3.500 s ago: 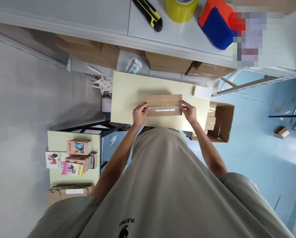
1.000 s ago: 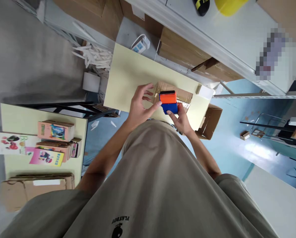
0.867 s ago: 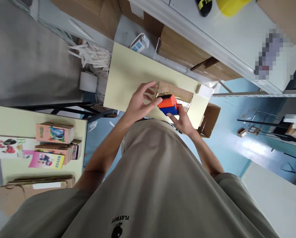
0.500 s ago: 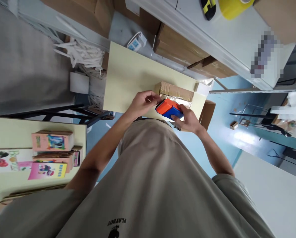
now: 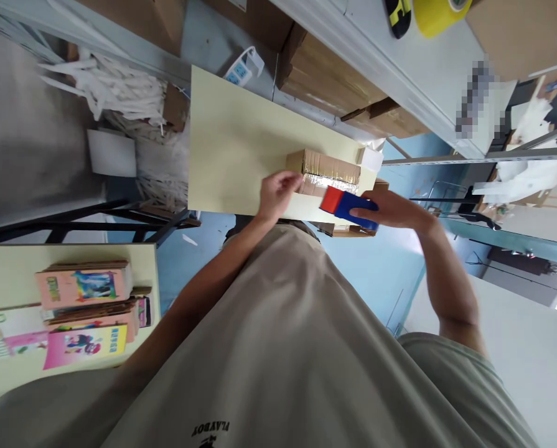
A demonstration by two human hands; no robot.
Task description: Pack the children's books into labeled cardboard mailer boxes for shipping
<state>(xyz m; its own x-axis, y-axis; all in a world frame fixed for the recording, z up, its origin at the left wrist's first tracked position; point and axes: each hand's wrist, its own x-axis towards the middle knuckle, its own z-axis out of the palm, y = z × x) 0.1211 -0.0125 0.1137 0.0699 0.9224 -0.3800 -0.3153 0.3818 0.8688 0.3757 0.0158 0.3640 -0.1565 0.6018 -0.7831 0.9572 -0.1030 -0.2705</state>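
My right hand is wrapped round the blue end of a red-and-blue hand-held tape dispenser, whose red end points left. The dispenser is over the near side of a long cardboard box on a pale yellow table. Shiny clear tape runs along the box's near face. My left hand is at the box's near left corner, thumb and fingertips pinched together. Whatever is between those fingertips, if anything, is too small to make out.
A small white box stands at the table's right end. Behind are large cartons, a power strip and a shelf with a yellow tape roll. Books lie on another table at left. An open carton is below the table's near edge.
My right hand has moved right with the tape dispenser, away from my left hand, and the dispenser has turned. My left hand stays pinched by the box's corner. The camera view has shifted.
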